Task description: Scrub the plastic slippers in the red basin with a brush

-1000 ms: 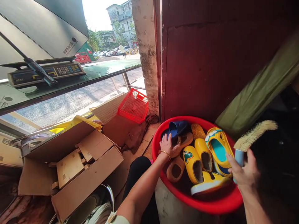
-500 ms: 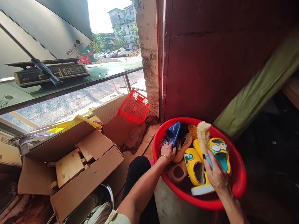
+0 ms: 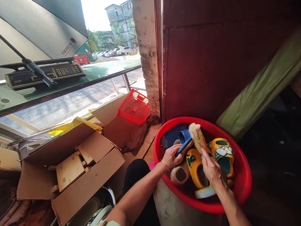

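Observation:
My left hand (image 3: 173, 156) is closed on the heel end of a blue slipper (image 3: 184, 140), which is tilted on its side over the red basin (image 3: 243, 169). In my right hand (image 3: 211, 169) is a scrubbing brush (image 3: 197, 135) with pale bristles, its head right beside the slipper; whether they touch I cannot tell. Below lie a yellow slipper with a green cartoon figure (image 3: 195, 168), a yellow slipper with a white figure (image 3: 222, 153) and a brown slipper (image 3: 180, 175). A yellow slipper with a white sole (image 3: 205, 192) is partly hidden by my right wrist.
At left stands an open cardboard box (image 3: 87, 179) with wooden pieces inside. A red plastic crate (image 3: 134, 108) leans near the brick pillar (image 3: 149, 59). A scale (image 3: 44, 73) sits on the glass counter. Green sheeting (image 3: 261, 84) slants down behind the basin.
My left hand has turned the blue slipper and shifted it right, toward the brush. My right hand has moved the brush left, close to the slipper. Dark water shows where the slipper was.

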